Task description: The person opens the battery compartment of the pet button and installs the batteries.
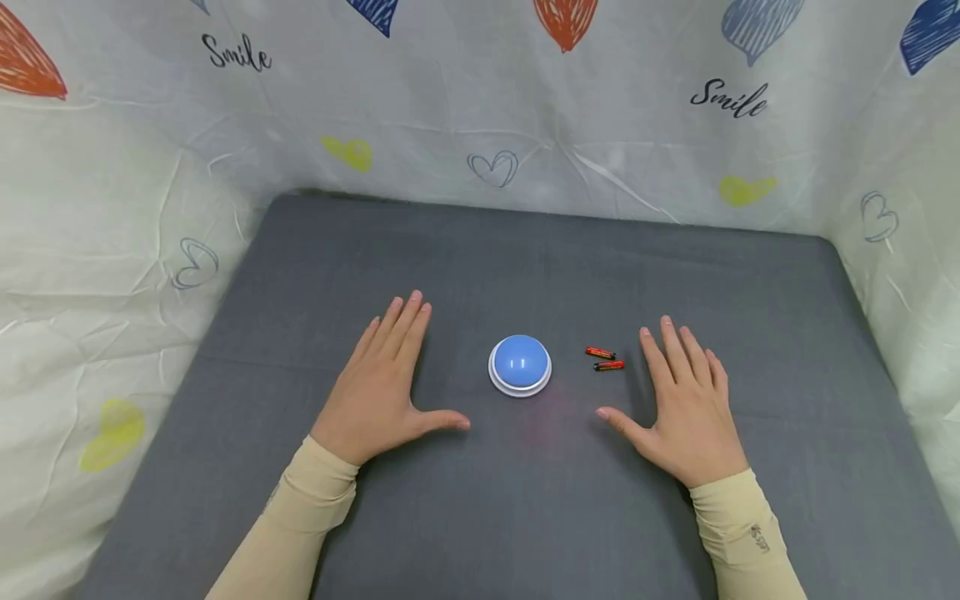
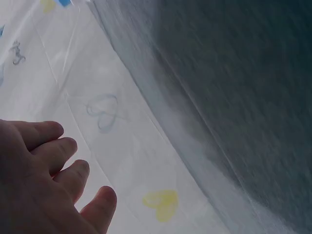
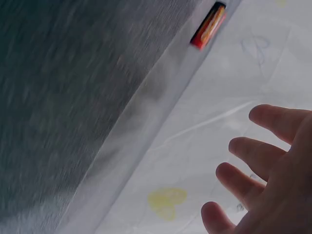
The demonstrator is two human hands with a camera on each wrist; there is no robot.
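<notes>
Between the two hands, a round push light (image 1: 521,365) with a blue dome and white base sits on the grey table. To its right lie two small red-and-black batteries (image 1: 600,352), close together. My left hand (image 1: 382,383) is left of the push light, palm down, fingers straight and thumb stretched toward the middle. Just right of the batteries, my right hand (image 1: 686,404) spreads its fingers, thumb pointing inward. Neither hand holds anything. In the right wrist view one battery (image 3: 208,25) shows near the top, beyond the fingers (image 3: 256,156).
The grey cloth-covered table (image 1: 525,517) has rounded back corners. A white curtain (image 1: 465,100) printed with hearts, balloon shapes and "Smile" lettering hangs behind it and along both sides. Beige sleeves (image 1: 288,517) cover both forearms.
</notes>
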